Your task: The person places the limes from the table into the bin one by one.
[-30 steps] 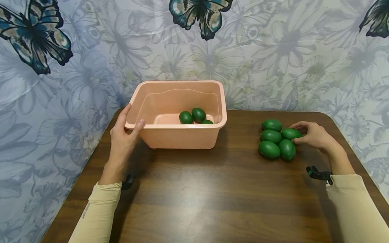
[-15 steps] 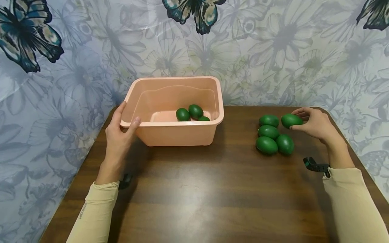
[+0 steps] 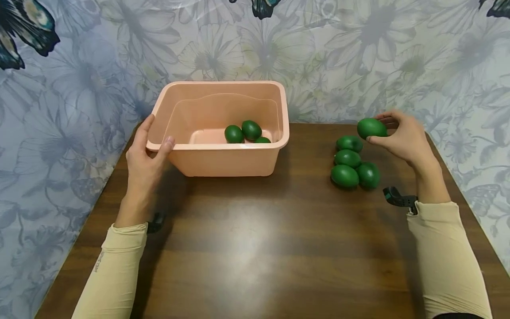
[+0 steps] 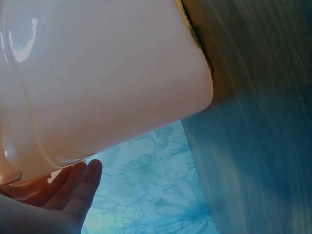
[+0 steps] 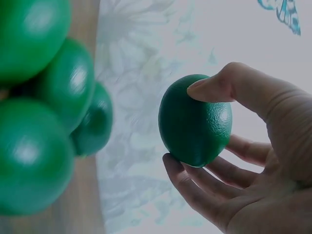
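My left hand [image 3: 142, 170] grips the left front corner of a peach plastic tub [image 3: 227, 161], thumb at the front of the rim and fingers along its side. In the left wrist view, the fingers [image 4: 87, 187] lie against the tub's wall. Inside the tub are three dark green limes [image 3: 251, 130], one partly hidden by the front rim. My right hand [image 3: 408, 139] pinches a glossy green lime [image 5: 187, 129] between thumb and fingertips, raised above the table. Several more limes [image 3: 344, 176] lie grouped on the table, just left of and below that hand.
The brown wooden table [image 3: 247, 248] reaches back to a wall with floral covering [image 3: 318, 57] and butterfly pictures. The tub stands at the table's back, left of the lime group. A dark wrist strap [image 3: 398, 198] sits at my right wrist.
My right hand has lifted one lime out of the group and moved it up and slightly left. The left hand keeps its grip on the tub. The head view has tilted down.
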`<state>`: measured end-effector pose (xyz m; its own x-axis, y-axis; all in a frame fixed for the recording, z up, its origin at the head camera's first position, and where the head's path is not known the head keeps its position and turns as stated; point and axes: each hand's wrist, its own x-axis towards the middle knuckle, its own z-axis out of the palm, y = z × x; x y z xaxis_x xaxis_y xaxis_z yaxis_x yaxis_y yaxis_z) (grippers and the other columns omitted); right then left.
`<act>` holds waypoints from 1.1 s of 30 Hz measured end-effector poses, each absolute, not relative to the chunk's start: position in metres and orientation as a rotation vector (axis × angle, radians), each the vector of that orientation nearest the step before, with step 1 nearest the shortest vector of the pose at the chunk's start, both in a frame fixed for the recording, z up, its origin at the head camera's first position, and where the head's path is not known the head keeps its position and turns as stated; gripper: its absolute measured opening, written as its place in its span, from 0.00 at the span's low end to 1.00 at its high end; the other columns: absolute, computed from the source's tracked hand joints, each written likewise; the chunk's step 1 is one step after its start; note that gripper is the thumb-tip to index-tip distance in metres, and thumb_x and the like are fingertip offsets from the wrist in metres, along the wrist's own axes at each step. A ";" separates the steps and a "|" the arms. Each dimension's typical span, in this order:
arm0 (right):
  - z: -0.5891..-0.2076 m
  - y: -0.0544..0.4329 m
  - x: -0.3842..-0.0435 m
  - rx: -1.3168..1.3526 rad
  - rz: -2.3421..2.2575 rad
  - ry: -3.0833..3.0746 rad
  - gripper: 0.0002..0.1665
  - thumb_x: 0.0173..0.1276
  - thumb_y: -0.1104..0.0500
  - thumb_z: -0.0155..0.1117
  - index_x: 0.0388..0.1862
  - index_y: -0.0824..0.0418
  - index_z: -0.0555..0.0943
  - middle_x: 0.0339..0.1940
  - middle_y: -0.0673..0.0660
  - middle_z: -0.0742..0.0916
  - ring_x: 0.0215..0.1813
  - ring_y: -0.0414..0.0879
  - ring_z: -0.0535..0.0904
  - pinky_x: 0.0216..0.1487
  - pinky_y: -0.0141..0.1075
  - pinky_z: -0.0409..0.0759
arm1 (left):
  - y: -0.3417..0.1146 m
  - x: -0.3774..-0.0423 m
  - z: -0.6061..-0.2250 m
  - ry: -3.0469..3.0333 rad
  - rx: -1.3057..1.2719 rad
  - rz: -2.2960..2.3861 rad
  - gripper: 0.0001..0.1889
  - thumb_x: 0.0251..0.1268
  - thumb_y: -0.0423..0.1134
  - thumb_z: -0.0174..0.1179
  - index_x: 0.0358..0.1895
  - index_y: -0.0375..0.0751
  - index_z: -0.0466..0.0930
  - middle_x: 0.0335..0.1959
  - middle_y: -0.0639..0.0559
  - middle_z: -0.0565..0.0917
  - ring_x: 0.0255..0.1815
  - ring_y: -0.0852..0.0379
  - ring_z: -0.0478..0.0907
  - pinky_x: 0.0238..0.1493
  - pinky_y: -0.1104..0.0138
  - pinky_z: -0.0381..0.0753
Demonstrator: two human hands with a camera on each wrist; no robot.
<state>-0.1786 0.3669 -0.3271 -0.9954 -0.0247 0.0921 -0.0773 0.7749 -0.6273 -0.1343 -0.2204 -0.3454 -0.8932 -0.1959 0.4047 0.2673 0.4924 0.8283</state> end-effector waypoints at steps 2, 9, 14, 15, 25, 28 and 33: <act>-0.320 0.360 -0.180 0.103 1.014 -2.860 0.39 0.66 0.50 0.78 0.73 0.62 0.75 0.66 0.70 0.82 0.64 0.68 0.80 0.45 0.30 0.71 | -0.221 -0.137 -0.345 -2.294 -0.059 -1.380 0.37 0.71 0.47 0.67 0.82 0.53 0.66 0.78 0.49 0.73 0.74 0.45 0.74 0.64 0.71 0.74; -0.300 0.335 -0.188 0.152 0.990 -2.747 0.37 0.63 0.51 0.79 0.70 0.58 0.79 0.64 0.67 0.86 0.64 0.64 0.81 0.47 0.33 0.70 | -0.226 -0.146 -0.350 -2.267 -0.079 -1.374 0.36 0.71 0.47 0.67 0.81 0.59 0.66 0.77 0.51 0.74 0.72 0.47 0.76 0.62 0.72 0.76; -0.295 0.316 -0.193 0.175 1.037 -2.676 0.36 0.61 0.51 0.80 0.68 0.57 0.81 0.62 0.65 0.87 0.62 0.61 0.83 0.43 0.26 0.72 | -0.225 -0.148 -0.349 -2.264 -0.094 -1.372 0.36 0.70 0.49 0.68 0.80 0.62 0.67 0.76 0.53 0.75 0.71 0.49 0.77 0.62 0.72 0.75; -0.294 0.312 -0.194 0.187 1.051 -2.660 0.36 0.61 0.52 0.80 0.67 0.57 0.82 0.61 0.64 0.87 0.62 0.61 0.83 0.43 0.25 0.73 | -0.225 -0.148 -0.349 -2.263 -0.094 -1.373 0.36 0.70 0.49 0.68 0.80 0.62 0.67 0.76 0.53 0.75 0.71 0.49 0.77 0.62 0.71 0.75; -0.281 0.272 -0.208 0.264 1.142 -2.605 0.33 0.59 0.51 0.80 0.65 0.54 0.84 0.59 0.59 0.89 0.58 0.50 0.86 0.47 0.26 0.75 | -0.221 -0.144 -0.348 -2.275 -0.061 -1.361 0.37 0.70 0.47 0.67 0.81 0.56 0.67 0.77 0.50 0.74 0.72 0.46 0.76 0.63 0.71 0.75; -0.278 0.261 -0.212 0.291 1.186 -2.585 0.33 0.59 0.52 0.81 0.64 0.55 0.84 0.59 0.58 0.89 0.58 0.45 0.85 0.49 0.25 0.80 | -0.214 -0.137 -0.340 -2.271 -0.053 -1.373 0.36 0.71 0.46 0.67 0.81 0.51 0.67 0.77 0.47 0.74 0.72 0.43 0.75 0.64 0.71 0.74; -0.271 0.243 -0.217 0.342 1.205 -2.550 0.32 0.58 0.53 0.80 0.62 0.55 0.84 0.57 0.57 0.90 0.57 0.48 0.87 0.47 0.27 0.78 | -0.203 -0.128 -0.329 -2.264 -0.040 -1.378 0.36 0.71 0.45 0.66 0.81 0.48 0.68 0.77 0.45 0.74 0.72 0.41 0.75 0.64 0.71 0.74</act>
